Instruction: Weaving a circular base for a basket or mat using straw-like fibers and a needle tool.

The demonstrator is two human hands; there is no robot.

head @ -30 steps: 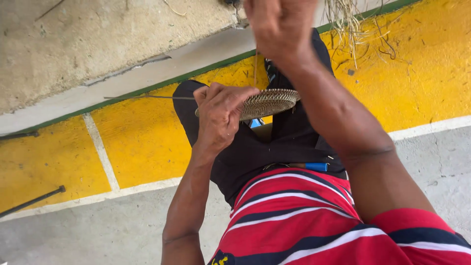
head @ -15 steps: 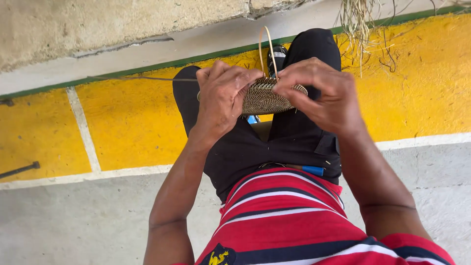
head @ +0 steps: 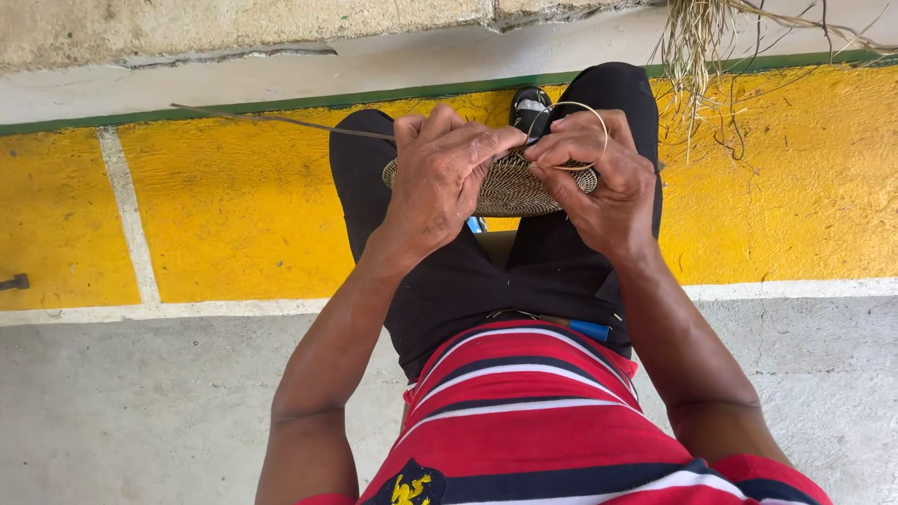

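A small round woven disc [head: 513, 187] of tan fibre rests above my knees, held between both hands. My left hand [head: 444, 178] grips its left side, thumb and fingers pinched over the rim. My right hand [head: 599, 182] holds the right side and pinches a thin pale fibre strand [head: 599, 126] that curls in a loop over my fingers. A long thin strand [head: 271, 119] trails from the disc off to the left. I am seated, wearing black trousers and a red striped shirt.
The floor has a yellow painted band [head: 234, 206] with white lines and a green stripe beside a rough concrete wall [head: 187, 28]. A bundle of dry fibres [head: 697, 37] hangs at the upper right. Grey concrete floor [head: 140, 411] lies near me.
My right hand came down from high above to the disc's right edge, and the strand it pulled up now forms a small loop. My left hand stays on the disc.
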